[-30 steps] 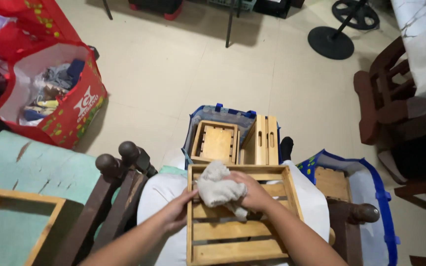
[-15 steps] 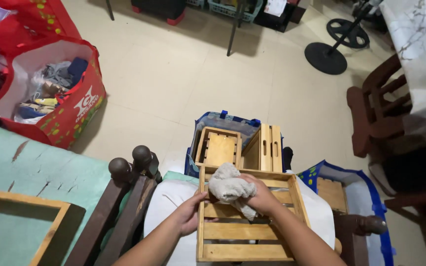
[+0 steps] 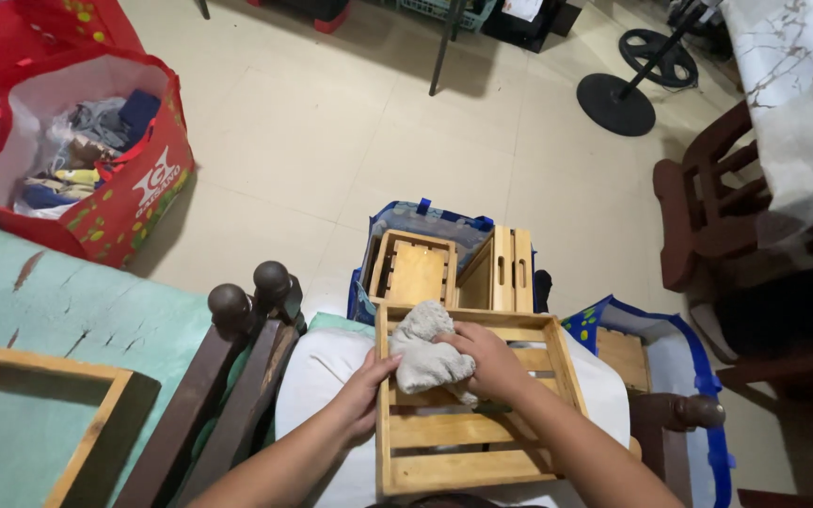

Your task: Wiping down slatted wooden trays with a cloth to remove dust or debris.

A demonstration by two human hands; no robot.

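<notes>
The rag [image 3: 425,350] sits bunched under the right hand [image 3: 493,362], fingers curled over it and pressing it down on the upper slats inside the crate [image 3: 474,425]. It bulges out left of those fingers, toward the left hand [image 3: 361,400], whose fingers are clamped on the crate's left rail, thumb tip touching the rag. The crate's long axis runs away from the person, across the lap.
</notes>
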